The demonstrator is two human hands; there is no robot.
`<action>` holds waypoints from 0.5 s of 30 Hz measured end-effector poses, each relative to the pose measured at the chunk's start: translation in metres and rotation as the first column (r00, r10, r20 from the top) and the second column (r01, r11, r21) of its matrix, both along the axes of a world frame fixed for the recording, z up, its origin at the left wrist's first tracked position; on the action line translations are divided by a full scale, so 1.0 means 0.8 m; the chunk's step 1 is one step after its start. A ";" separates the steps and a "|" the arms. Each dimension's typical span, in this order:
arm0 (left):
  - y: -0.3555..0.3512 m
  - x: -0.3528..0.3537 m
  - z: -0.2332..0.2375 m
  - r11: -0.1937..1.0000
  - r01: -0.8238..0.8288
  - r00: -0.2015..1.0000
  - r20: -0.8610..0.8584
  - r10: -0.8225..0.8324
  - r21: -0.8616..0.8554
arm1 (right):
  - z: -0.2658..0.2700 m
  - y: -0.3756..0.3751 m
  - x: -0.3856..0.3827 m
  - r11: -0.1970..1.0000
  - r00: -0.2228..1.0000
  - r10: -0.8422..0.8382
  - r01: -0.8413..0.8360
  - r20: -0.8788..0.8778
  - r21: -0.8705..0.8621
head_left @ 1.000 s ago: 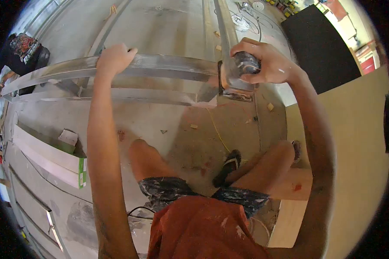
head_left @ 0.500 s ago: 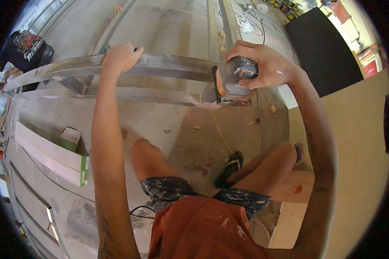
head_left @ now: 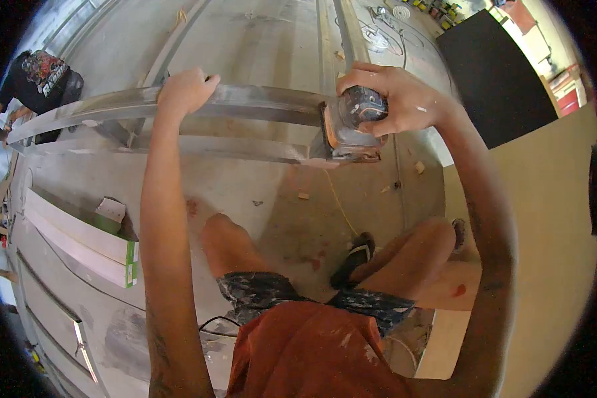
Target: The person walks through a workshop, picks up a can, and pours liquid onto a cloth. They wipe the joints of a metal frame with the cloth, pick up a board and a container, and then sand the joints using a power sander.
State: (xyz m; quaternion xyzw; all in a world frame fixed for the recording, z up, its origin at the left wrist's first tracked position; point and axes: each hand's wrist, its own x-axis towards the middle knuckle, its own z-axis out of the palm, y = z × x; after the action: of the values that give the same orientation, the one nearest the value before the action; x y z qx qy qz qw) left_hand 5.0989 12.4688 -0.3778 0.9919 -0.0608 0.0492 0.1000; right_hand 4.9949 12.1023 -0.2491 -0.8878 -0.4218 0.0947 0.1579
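A grey metal frame [head_left: 265,97] runs across the upper part of the view. My left hand [head_left: 186,91] is closed over its upper bar, left of the middle. At the bar's right end, my right hand [head_left: 398,99] grips the rounded dark top of a dusty power sander [head_left: 347,126]. The sander is tilted, with its flat pad against the end face of the frame. Part of its body is hidden by my fingers.
A co-worker [head_left: 43,83] bends at the frame's far left end. Long white boards [head_left: 79,232] lie at the left. A black panel [head_left: 497,79] and a plywood sheet [head_left: 530,265] are at the right. A yellow cord [head_left: 339,205] crosses the floor.
The sander and my right hand have shifted slightly to the left along the frame's end. My left hand stays on the bar.
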 end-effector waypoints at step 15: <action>-0.003 -0.002 0.005 1.000 0.021 0.999 -0.024 -0.021 0.016 | -0.012 -0.048 0.025 0.855 0.828 -0.511 0.518 0.230 0.031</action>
State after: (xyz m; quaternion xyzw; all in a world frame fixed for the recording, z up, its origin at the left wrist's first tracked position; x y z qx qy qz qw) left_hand 5.0975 12.4665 -0.3738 0.9925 -0.0706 0.0356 0.0932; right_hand 5.0148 12.0640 -0.2589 -0.9758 -0.1811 -0.0478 0.1128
